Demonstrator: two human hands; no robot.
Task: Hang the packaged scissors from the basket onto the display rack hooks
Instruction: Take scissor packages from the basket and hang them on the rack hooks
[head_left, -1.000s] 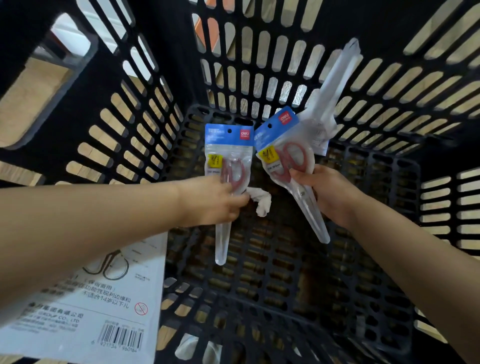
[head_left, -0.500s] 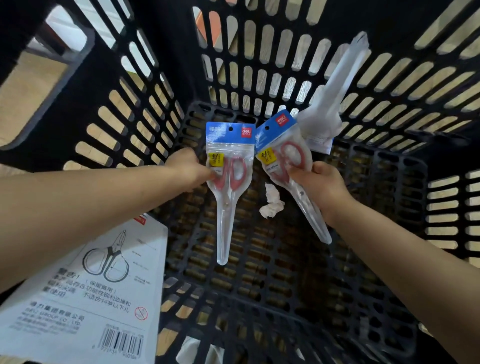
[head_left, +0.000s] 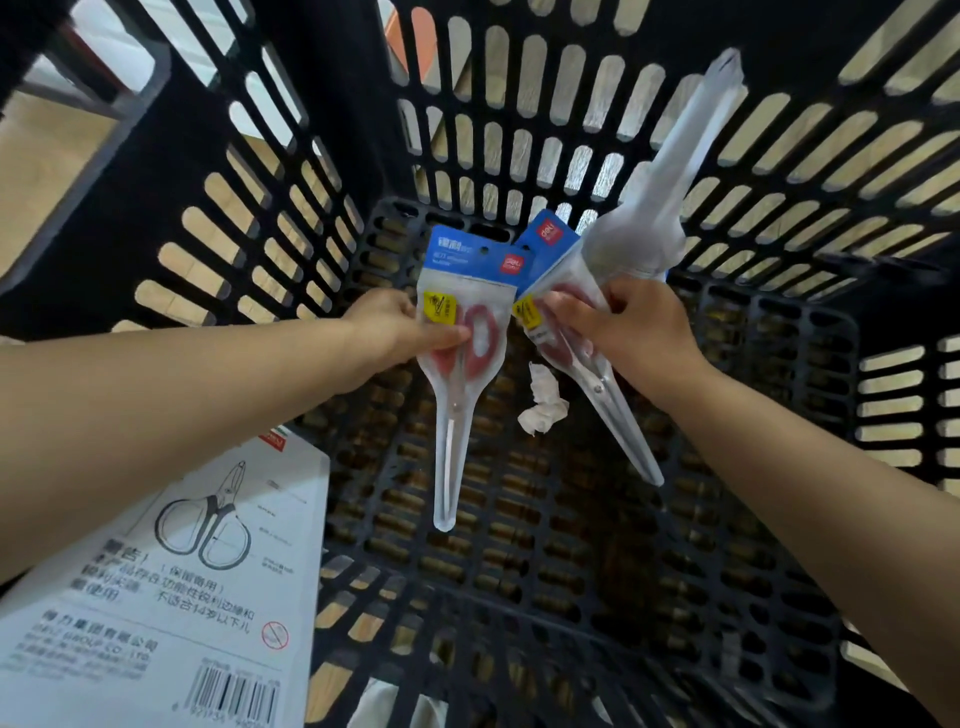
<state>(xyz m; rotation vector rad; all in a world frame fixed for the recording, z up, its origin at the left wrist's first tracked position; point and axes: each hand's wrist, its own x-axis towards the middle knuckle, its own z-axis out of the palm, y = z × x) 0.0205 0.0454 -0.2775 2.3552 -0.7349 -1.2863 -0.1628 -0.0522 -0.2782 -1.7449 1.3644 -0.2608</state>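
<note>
Head view looks down into a black slotted basket (head_left: 753, 441). Her left hand (head_left: 387, 325) pinches one packaged scissors (head_left: 460, 358) at the red handles, blade tip hanging below the fingers (head_left: 447, 338). Her right hand (head_left: 639, 338) grips a second pack (head_left: 561, 312) and, it seems, a white-backed pack (head_left: 670, 171) pointing up beyond the knuckles. A crumpled paper scrap (head_left: 543, 405) lies on the basket floor between them. No rack is in sight. To do it well, lift both clear of the walls, keeping the blue header holes free for the hooks.
</note>
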